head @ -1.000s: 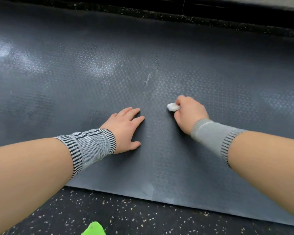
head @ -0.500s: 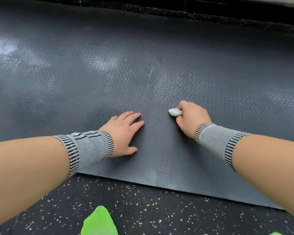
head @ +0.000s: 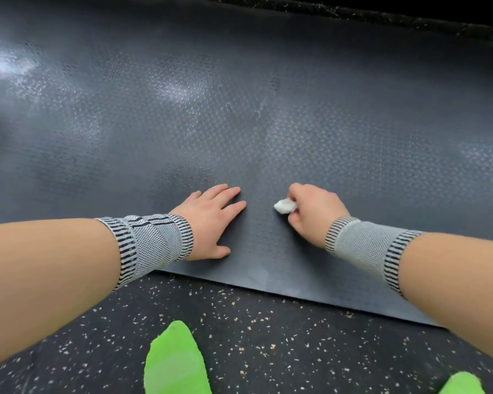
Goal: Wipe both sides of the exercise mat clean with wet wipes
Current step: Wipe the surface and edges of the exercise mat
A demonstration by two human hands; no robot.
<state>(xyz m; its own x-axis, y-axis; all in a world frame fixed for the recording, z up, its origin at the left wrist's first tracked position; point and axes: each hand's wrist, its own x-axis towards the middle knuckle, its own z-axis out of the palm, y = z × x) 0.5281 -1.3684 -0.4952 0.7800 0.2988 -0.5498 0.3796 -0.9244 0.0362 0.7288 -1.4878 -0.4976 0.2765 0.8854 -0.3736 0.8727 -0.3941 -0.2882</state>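
Lying flat on speckled black gym flooring (head: pixel 239 331), filling the view from 9 to 3 o'clock: dark exercise mat (head: pixel 239 123), upper face only showing. Right hand (head: pixel 313 213) pinching a balled wet wipe (head: pixel 284 206) onto it near the 6 o'clock edge, left hand (head: pixel 211 220) pressing flat alongside. Still wiping this face by the look of it, patchy sheen suggesting partial coverage, underside probably remaining.

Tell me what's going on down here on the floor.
A person is cleaning a dark grey textured exercise mat spread on black speckled rubber flooring. The right hand grips a small crumpled white wet wipe and presses it on the mat close to its near edge. The left hand lies flat, fingers straight, bracing the mat beside it. Both wrists wear grey knitted striped wristbands. Bright green footwear shows below, off the mat. Whether the underside is done cannot be seen.
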